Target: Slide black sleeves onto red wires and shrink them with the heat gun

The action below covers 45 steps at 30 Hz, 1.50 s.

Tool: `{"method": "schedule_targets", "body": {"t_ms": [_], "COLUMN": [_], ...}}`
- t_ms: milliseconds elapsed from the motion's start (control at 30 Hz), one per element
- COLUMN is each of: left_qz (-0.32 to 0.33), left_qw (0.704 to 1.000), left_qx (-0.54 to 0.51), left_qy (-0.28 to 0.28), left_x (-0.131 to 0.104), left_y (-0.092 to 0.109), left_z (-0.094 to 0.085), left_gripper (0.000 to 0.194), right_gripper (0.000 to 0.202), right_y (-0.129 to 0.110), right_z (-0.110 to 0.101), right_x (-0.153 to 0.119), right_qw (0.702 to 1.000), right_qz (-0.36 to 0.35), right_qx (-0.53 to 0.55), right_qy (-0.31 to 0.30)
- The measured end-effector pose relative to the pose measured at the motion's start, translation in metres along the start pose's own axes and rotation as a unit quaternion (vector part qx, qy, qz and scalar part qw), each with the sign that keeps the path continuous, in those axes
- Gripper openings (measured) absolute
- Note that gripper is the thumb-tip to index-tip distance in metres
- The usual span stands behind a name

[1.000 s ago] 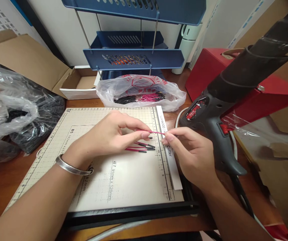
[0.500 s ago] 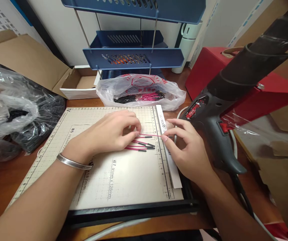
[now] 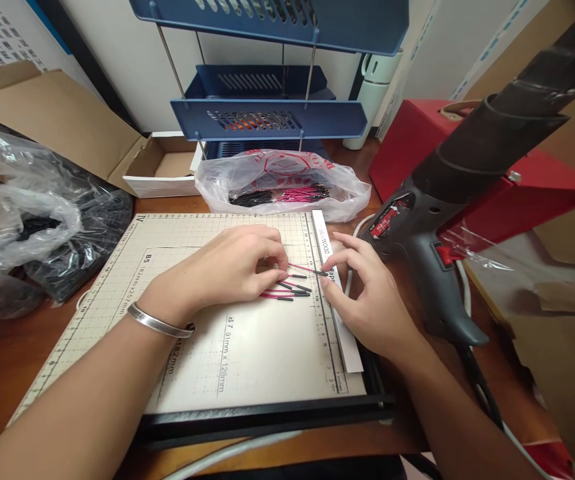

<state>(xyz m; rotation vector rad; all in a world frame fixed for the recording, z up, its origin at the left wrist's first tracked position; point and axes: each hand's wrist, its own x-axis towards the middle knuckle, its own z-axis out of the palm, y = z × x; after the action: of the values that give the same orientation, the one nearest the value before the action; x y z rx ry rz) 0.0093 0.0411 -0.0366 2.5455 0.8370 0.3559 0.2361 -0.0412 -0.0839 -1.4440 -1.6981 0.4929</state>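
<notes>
A thin red wire (image 3: pixel 303 268) stretches between my hands above a cream paper-trimmer board (image 3: pixel 267 353). My left hand (image 3: pixel 247 261), with a metal bangle at its wrist, pinches the wire between thumb and index finger. At the wire's black-sleeved right end, the thumb and fingertips of my right hand (image 3: pixel 367 293) close on it, over the trimmer's white strip (image 3: pixel 347 340). Several more red wires (image 3: pixel 277 293) with black sleeved tips lie on the board, below and beside my left fingers. Their left ends are hidden under that hand.
A clear plastic bag (image 3: pixel 217 180) of black and red wires lies behind the board, below a blue tiered rack (image 3: pixel 267 119). To the right hangs a heat gun (image 3: pixel 432 233), before a red case (image 3: pixel 397 147). An open carton (image 3: pixel 62 120) and plastic bags (image 3: pixel 77 233) crowd the left.
My left hand has shifted slightly right. The fingers of my right hand have slid to the wire's black end, which now shows at their tips.
</notes>
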Motion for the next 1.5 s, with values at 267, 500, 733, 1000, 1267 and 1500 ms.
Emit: {"method": "schedule_targets", "body": {"t_ms": [267, 500, 733, 1000, 1267, 1500], "left_qz": [0.014, 0.046, 0.066, 0.091, 0.085, 0.103], "left_qw": [0.999, 0.996, 0.989, 0.984, 0.983, 0.980], "left_qx": [-0.014, -0.036, -0.087, -0.084, -0.077, -0.060], "left_qy": [0.026, 0.065, 0.100, 0.129, 0.145, 0.157], "left_x": [-0.001, -0.002, 0.000, 0.001, 0.000, 0.000], "left_y": [0.002, 0.003, 0.011, 0.011, 0.016, 0.014], "left_z": [-0.001, 0.002, 0.002, 0.004, 0.001, 0.000], "left_gripper": [0.014, 0.015, 0.012, 0.019, 0.019, 0.018], "right_gripper": [0.014, 0.012, 0.012, 0.014, 0.011, 0.010], "right_y": [0.004, -0.001, -0.008, -0.012, -0.013, -0.014], "right_z": [0.007, 0.006, 0.000, -0.001, -0.002, -0.003], "right_x": [0.008, 0.004, 0.005, 0.004, 0.004, 0.003], "right_qw": [1.000, 0.997, 0.993, 0.989, 0.990, 0.992], "right_qz": [-0.009, -0.076, -0.084, -0.101, -0.093, -0.092], "right_qx": [0.009, 0.015, 0.052, 0.093, 0.100, 0.068], "right_qy": [-0.009, 0.009, 0.062, 0.057, 0.045, 0.048]}}
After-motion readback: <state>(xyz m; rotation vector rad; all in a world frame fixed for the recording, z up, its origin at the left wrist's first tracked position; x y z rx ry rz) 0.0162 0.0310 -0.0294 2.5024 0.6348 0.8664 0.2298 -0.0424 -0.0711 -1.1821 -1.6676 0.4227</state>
